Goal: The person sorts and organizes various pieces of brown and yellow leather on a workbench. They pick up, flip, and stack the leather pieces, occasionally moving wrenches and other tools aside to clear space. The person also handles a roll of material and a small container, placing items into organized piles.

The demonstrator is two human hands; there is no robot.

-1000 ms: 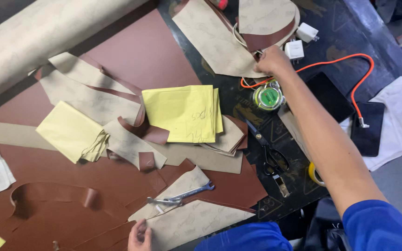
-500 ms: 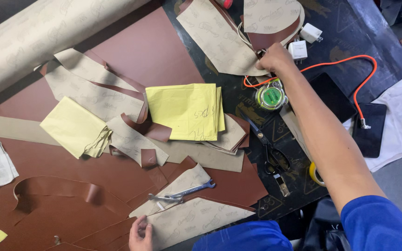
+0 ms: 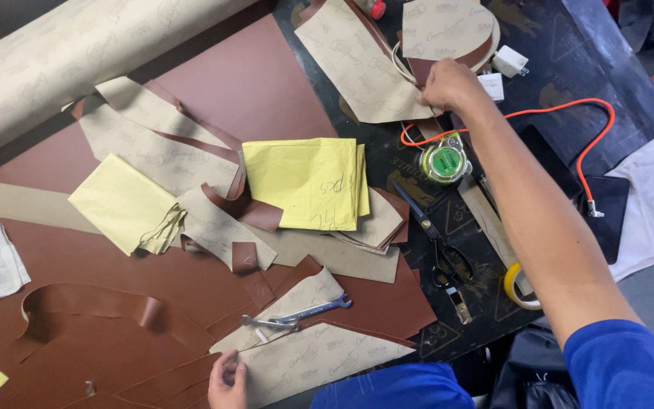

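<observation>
while right hand seemingly pinches beige pieces, tape measure sits near.

A leather workshop: cut brown leather pieces, scissors, roll.

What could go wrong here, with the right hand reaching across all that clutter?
1. The right hand grips cut pieces lying over the orange cable; pulling them could snag the cable and drag the white charger.
2. The forearm passes right above the green tape measure and black scissors; drawing back might knock them.
3. The left hand pins only one corner of the near piece, so it may shift, taking the wrench along.
</observation>
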